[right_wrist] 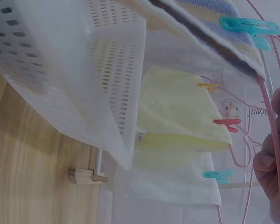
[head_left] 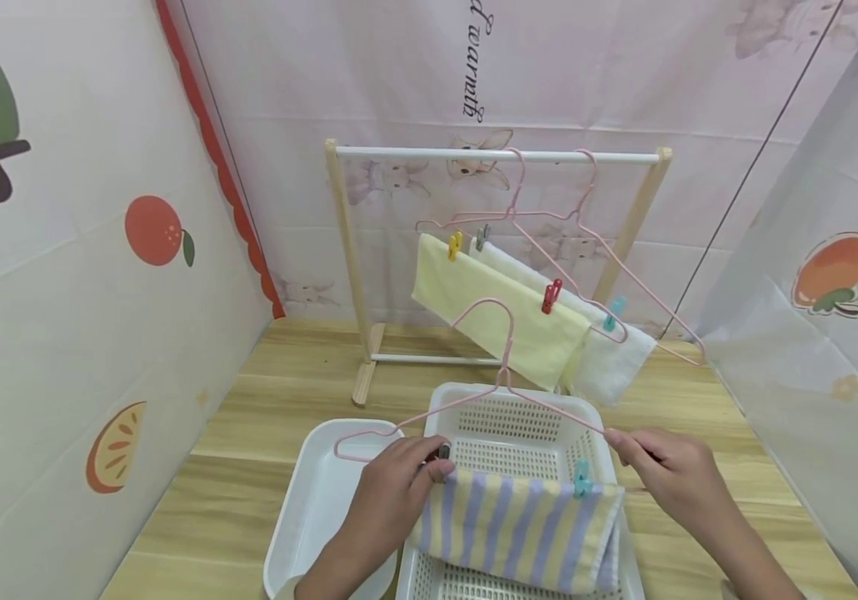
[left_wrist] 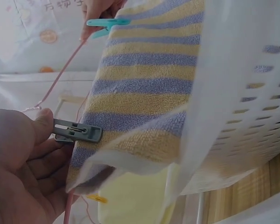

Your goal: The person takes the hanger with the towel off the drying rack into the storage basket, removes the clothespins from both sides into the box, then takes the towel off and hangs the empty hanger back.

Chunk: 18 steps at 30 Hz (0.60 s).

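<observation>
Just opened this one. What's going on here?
A person is working with a striped towel that is clipped to a pink hanger, held at the white basket. The left hand pinches a gray clip at one end of the towel; the right hand grips the hanger near a teal clip. Behind, a yellow towel and a white towel hang from the rack.

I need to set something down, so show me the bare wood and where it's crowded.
Bare wooden table shows between the left wall sheet and white tray, and between the basket and right wall sheet, though the right forearm hides part of that patch. Crowded: the middle, where the striped towel and pink hanger are held above the basket.
</observation>
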Each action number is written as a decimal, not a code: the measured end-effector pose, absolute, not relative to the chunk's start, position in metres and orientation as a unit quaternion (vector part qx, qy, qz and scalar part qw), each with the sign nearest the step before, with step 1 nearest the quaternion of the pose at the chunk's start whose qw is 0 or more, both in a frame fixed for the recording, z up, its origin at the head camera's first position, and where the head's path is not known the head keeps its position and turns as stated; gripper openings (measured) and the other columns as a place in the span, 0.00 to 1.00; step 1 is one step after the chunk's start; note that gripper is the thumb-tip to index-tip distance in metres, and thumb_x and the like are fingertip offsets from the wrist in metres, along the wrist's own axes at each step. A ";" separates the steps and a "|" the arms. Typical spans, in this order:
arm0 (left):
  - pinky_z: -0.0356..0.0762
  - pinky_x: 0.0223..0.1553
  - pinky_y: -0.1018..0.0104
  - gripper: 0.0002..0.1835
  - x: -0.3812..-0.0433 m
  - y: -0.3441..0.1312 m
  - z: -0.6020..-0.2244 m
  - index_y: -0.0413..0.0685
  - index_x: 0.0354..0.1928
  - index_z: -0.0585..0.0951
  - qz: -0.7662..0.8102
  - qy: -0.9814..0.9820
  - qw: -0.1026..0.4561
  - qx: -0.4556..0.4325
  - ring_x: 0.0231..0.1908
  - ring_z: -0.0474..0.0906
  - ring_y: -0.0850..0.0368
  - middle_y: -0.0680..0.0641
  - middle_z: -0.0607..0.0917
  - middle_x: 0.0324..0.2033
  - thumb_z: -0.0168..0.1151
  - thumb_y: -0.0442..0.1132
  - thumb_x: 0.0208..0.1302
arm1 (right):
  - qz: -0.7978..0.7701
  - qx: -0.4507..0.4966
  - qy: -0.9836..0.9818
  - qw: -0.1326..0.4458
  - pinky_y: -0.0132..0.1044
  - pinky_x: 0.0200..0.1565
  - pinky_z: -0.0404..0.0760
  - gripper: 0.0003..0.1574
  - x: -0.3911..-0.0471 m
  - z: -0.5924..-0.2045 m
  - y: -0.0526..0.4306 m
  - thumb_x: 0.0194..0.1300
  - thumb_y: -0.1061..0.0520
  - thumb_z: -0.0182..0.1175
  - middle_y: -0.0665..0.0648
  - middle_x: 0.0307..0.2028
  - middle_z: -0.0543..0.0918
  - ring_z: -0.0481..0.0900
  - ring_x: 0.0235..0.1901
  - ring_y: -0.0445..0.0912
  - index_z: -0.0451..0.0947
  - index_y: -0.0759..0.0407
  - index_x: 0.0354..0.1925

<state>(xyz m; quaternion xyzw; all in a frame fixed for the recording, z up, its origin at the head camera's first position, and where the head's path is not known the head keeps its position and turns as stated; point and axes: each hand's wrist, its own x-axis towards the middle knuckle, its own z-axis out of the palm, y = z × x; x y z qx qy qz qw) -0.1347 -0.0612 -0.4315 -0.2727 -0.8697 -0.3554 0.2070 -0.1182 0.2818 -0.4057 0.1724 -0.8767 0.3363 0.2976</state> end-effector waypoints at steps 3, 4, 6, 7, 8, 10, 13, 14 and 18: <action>0.81 0.42 0.68 0.13 -0.137 -0.060 -0.433 0.51 0.49 0.86 -0.363 -0.864 0.207 -0.280 0.42 0.81 0.65 0.57 0.88 0.41 0.65 0.45 0.66 | 0.331 0.174 -0.878 0.297 0.23 0.17 0.64 0.24 -0.121 -0.407 0.282 0.61 0.67 0.68 0.34 0.15 0.69 0.61 0.14 0.27 0.75 0.40 0.20; 0.81 0.42 0.69 0.12 -0.137 -0.061 -0.434 0.51 0.48 0.86 -0.366 -0.861 0.210 -0.283 0.41 0.81 0.66 0.58 0.88 0.40 0.65 0.45 0.66 | 0.329 0.175 -0.879 0.297 0.23 0.17 0.64 0.24 -0.122 -0.408 0.281 0.61 0.67 0.68 0.34 0.15 0.69 0.61 0.14 0.27 0.75 0.40 0.20; 0.80 0.41 0.70 0.10 -0.138 -0.060 -0.435 0.50 0.46 0.86 -0.372 -0.855 0.216 -0.288 0.39 0.80 0.66 0.58 0.87 0.37 0.64 0.44 0.67 | 0.327 0.172 -0.881 0.295 0.23 0.17 0.64 0.24 -0.123 -0.409 0.281 0.61 0.66 0.68 0.34 0.16 0.70 0.61 0.14 0.27 0.75 0.39 0.20; 0.80 0.41 0.70 0.09 -0.139 -0.060 -0.435 0.50 0.46 0.86 -0.376 -0.852 0.220 -0.290 0.39 0.81 0.66 0.58 0.87 0.37 0.64 0.43 0.67 | 0.325 0.171 -0.882 0.295 0.23 0.18 0.64 0.24 -0.124 -0.410 0.281 0.61 0.66 0.68 0.35 0.16 0.70 0.62 0.14 0.27 0.75 0.39 0.20; 0.81 0.41 0.70 0.09 -0.139 -0.060 -0.435 0.49 0.45 0.87 -0.381 -0.849 0.222 -0.290 0.39 0.82 0.66 0.57 0.88 0.36 0.65 0.42 0.66 | 0.325 0.168 -0.883 0.294 0.23 0.18 0.64 0.24 -0.125 -0.410 0.281 0.61 0.66 0.68 0.35 0.16 0.71 0.62 0.15 0.28 0.76 0.39 0.20; 0.82 0.41 0.70 0.09 -0.139 -0.060 -0.436 0.48 0.45 0.88 -0.391 -0.844 0.226 -0.291 0.40 0.84 0.64 0.55 0.89 0.37 0.66 0.41 0.65 | 0.328 0.161 -0.885 0.290 0.23 0.18 0.65 0.24 -0.126 -0.412 0.281 0.61 0.65 0.68 0.35 0.16 0.71 0.63 0.15 0.28 0.76 0.39 0.19; 0.83 0.42 0.71 0.11 -0.139 -0.060 -0.436 0.46 0.44 0.89 -0.404 -0.837 0.232 -0.286 0.41 0.86 0.62 0.53 0.91 0.38 0.69 0.39 0.61 | 0.328 0.158 -0.887 0.284 0.23 0.18 0.65 0.24 -0.126 -0.413 0.280 0.62 0.65 0.68 0.34 0.16 0.71 0.64 0.15 0.30 0.76 0.38 0.19; 0.83 0.41 0.71 0.10 -0.139 -0.060 -0.437 0.46 0.44 0.89 -0.407 -0.835 0.235 -0.285 0.40 0.86 0.63 0.52 0.91 0.38 0.70 0.38 0.60 | 0.328 0.157 -0.888 0.282 0.23 0.18 0.65 0.24 -0.126 -0.413 0.280 0.62 0.64 0.68 0.34 0.16 0.71 0.64 0.15 0.30 0.75 0.38 0.19; 0.81 0.39 0.75 0.09 -0.140 -0.061 -0.438 0.46 0.41 0.90 -0.413 -0.829 0.251 -0.282 0.38 0.85 0.64 0.53 0.91 0.37 0.71 0.37 0.58 | 0.331 0.156 -0.890 0.271 0.24 0.17 0.62 0.26 -0.126 -0.415 0.278 0.64 0.64 0.67 0.34 0.14 0.66 0.59 0.15 0.30 0.73 0.37 0.19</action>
